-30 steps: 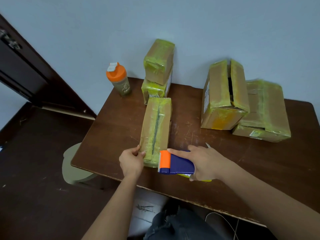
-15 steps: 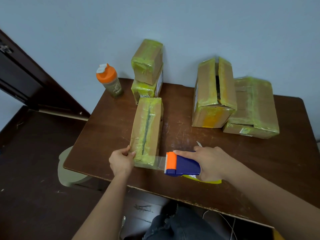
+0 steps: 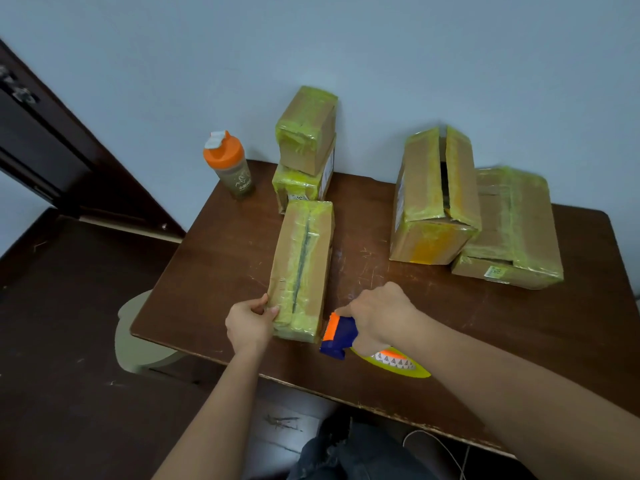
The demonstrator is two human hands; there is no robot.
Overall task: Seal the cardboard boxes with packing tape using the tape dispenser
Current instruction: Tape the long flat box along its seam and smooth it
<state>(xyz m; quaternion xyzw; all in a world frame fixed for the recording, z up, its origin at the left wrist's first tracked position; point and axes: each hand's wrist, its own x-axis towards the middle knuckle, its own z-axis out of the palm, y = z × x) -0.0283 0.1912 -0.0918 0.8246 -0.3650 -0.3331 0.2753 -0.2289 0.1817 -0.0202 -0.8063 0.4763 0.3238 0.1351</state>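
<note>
A long narrow cardboard box (image 3: 302,265) with yellow-green tape along its top seam lies on the brown table (image 3: 450,341), one end toward me. My left hand (image 3: 250,323) grips the near left corner of this box, thumb on top. My right hand (image 3: 377,315) holds the blue and orange tape dispenser (image 3: 337,336) just right of the box's near end, its orange head tilted down toward the table. A yellow tape roll (image 3: 398,363) shows under my wrist.
Two small taped boxes (image 3: 306,147) are stacked at the back against the wall. A tall box (image 3: 434,199) with a gaping top seam leans on a flat taped box (image 3: 512,230) at the right. An orange-lidded bottle (image 3: 228,166) stands back left. A stool (image 3: 138,337) sits left of the table.
The stretch of tape between the box end and the dispenser is gone. My right hand has turned the dispenser downward and closer to the box. My left hand stays on the box corner.
</note>
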